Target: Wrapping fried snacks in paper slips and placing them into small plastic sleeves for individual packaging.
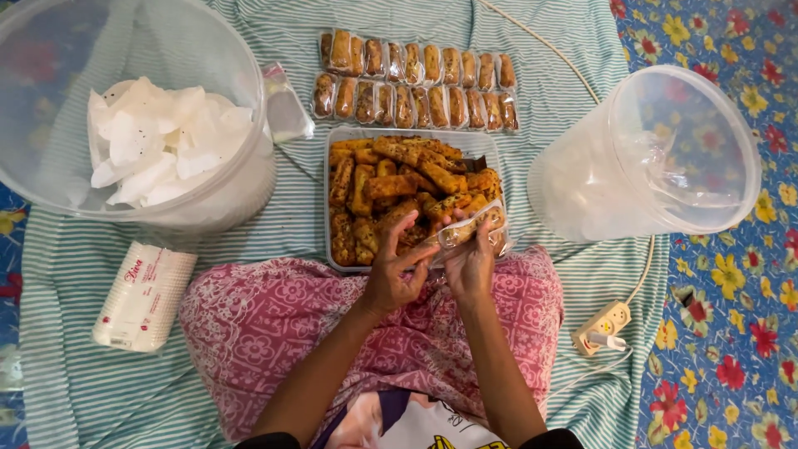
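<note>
Both hands meet over the lap: left hand (391, 278) and right hand (470, 264), fingers pinching a clear packet (465, 230) holding one fried snack stick, above the near edge of the snack-filled tray (332, 249). Finished packets (414, 81) lie in rows beyond.

1. Both forearms reach forward from the bottom edge, converging above the lap.
2. Left hand (397, 276) is raised, fingers curled, fingertips pinching.
3. Right hand (470, 264) sits just beside it, fingers closed in a grip.
</note>
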